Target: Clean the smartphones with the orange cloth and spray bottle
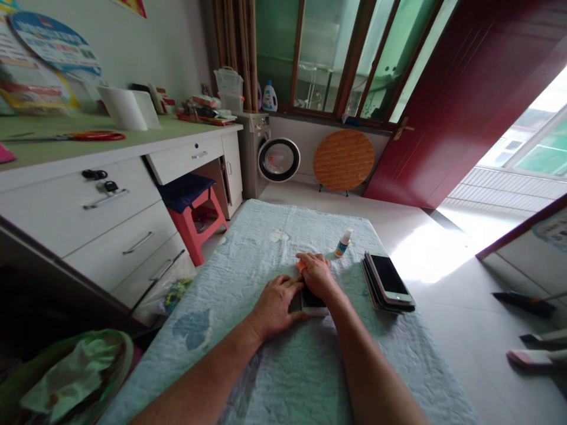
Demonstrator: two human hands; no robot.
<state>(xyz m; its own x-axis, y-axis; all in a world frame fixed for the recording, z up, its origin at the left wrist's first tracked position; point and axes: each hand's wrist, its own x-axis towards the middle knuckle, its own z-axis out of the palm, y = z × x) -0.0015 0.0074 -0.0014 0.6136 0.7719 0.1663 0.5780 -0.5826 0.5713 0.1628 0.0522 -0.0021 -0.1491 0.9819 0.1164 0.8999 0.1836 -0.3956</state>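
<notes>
A phone with a dark screen and a pale lower edge lies on the cloth-covered table, mostly hidden under my hands. My left hand grips its left side, the thumb along the near edge and the fingers across the far part. My right hand presses down on the phone's far end with its fingers closed on a small orange cloth. Just beyond that hand, a small spray bottle with a white cap and yellowish contents stands upright. To the right lies a stack of phones, a white-framed one on top.
A pale blue quilted cloth covers the table. At left are a white drawer desk, a red stool and a green waste basket. Behind stand a washing machine with its door open and a round wooden tabletop.
</notes>
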